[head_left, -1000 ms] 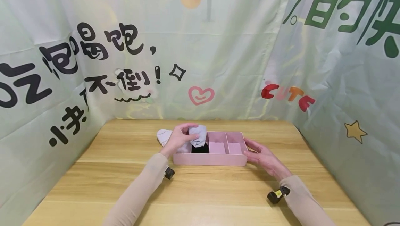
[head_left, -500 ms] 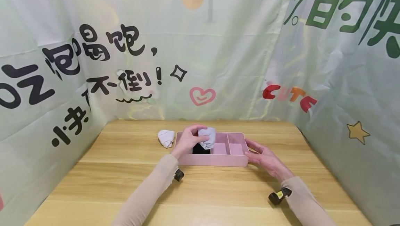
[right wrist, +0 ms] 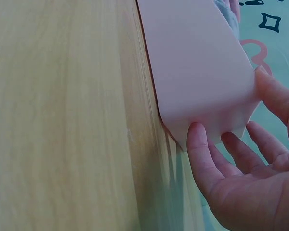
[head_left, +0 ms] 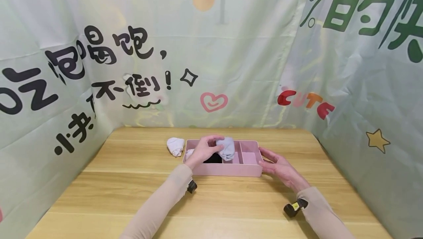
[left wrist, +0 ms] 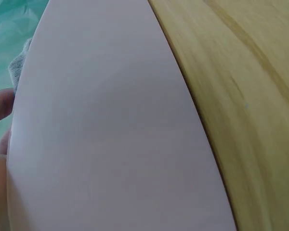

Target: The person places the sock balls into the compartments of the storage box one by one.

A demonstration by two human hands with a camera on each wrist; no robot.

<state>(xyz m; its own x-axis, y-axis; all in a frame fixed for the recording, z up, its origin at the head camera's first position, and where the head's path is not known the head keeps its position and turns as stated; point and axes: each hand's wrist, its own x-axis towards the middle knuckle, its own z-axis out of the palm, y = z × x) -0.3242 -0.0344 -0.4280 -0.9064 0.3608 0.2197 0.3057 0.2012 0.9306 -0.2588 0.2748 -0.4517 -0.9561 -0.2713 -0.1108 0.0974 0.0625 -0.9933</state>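
Note:
A pink divided storage box [head_left: 228, 170] stands on the table. My left hand [head_left: 202, 152] pinches a folded light blue-grey sock [head_left: 227, 148] between thumb and fingers, over the compartment just right of the one with a black cloth item [head_left: 213, 159]. The sock's lower part dips below the box rim. Whitish cloth [head_left: 189, 153] shows in the leftmost compartment, partly hidden by my left hand. My right hand [head_left: 281, 169] rests spread fingertips against the box's right end; in the right wrist view these fingers [right wrist: 197, 144] touch its end wall. The pink box wall [left wrist: 101, 115] fills most of the left wrist view.
A folded whitish sock [head_left: 175, 146] lies on the wooden table [head_left: 231, 202], just left of the box. The rightmost compartment [head_left: 250, 157] shows its bare pink floor. Printed fabric curtains [head_left: 244, 59] close off the back and both sides.
My left hand has carried the blue-grey sock rightwards and lowered it, from above the black item to the compartment beside it. My right hand keeps its place at the box end.

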